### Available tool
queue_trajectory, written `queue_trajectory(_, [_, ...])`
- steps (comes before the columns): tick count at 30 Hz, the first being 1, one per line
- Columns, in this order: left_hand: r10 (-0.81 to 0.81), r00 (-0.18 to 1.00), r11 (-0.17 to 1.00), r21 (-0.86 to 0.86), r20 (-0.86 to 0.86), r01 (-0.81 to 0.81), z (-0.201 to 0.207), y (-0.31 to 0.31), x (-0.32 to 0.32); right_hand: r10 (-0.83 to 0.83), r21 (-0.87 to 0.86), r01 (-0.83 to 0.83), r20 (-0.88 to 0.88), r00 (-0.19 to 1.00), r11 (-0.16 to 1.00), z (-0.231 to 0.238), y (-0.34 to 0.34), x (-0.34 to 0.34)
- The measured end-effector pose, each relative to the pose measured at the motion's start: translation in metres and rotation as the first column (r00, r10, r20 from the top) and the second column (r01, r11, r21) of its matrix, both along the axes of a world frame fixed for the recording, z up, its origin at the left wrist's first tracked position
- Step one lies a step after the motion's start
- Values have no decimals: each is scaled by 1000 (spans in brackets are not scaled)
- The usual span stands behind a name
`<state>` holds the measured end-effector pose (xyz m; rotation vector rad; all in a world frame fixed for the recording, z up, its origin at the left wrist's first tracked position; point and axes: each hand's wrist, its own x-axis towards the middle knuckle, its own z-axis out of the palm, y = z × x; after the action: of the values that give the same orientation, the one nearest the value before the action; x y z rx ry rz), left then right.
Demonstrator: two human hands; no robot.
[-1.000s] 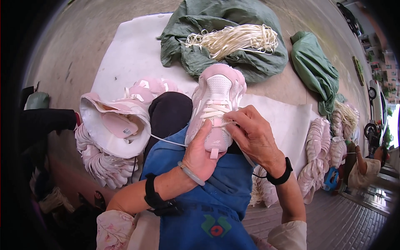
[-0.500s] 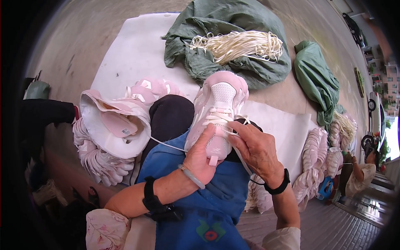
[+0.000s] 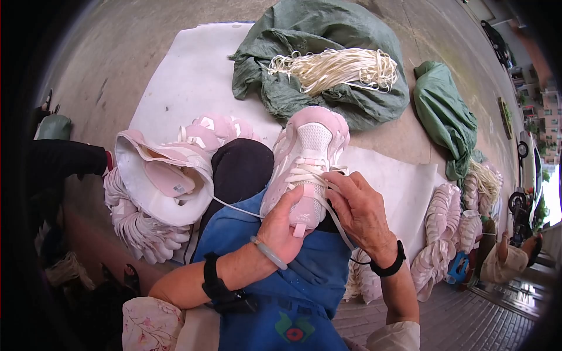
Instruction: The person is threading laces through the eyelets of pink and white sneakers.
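Note:
A pink and white shoe upper (image 3: 311,139) lies over my lap, toe pointing away from me. A cream shoelace (image 3: 305,174) criss-crosses its throat below the white mesh. My left hand (image 3: 282,229) grips the upper at the heel end, its thumb pressed on the pink tongue. At the right row of lace holes, my right hand (image 3: 362,212) has thumb and forefinger pinched on the lace. One loose lace end trails left over my blue apron (image 3: 281,292), and another length hangs below my right hand.
On my left, another pink upper (image 3: 164,178) rests on a stack of uppers (image 3: 143,225). A bundle of cream laces (image 3: 339,69) lies on a green cloth sack (image 3: 263,44) ahead. More stacked uppers (image 3: 436,240) and a second green sack (image 3: 448,117) are on the right. A person (image 3: 506,257) sits beyond.
The lace that stretched between the upper and my right fingers now lies closer to the throat. My right hand has shifted slightly; my left still holds the upper.

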<state>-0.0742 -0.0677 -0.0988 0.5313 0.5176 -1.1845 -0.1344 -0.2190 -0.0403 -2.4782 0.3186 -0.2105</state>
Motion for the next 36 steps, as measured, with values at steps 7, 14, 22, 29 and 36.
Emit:
queue_trajectory(7, [-5,999,999,-32,-39,4,-2,3,2,28,-8,-27,69,997,1000,-7,4,5])
queue_trajectory(14, [-5,1000,999,-48,-28,4,-1,2,3,-9,51,4,100,995,999,-8,2,9])
queue_trajectory(22, [6,1000,999,-40,-18,-7,3,2,4,70,52,-68,-31,997,996,-3,1,1])
queue_trajectory(29, [1,1000,998,-56,-10,-2,2,3,4,153,70,-148,-82,985,987,2,-3,5])
queue_trajectory(36, [6,999,999,-35,-37,-7,0,3,2,120,266,-98,-69,990,959,-2,-7,6])
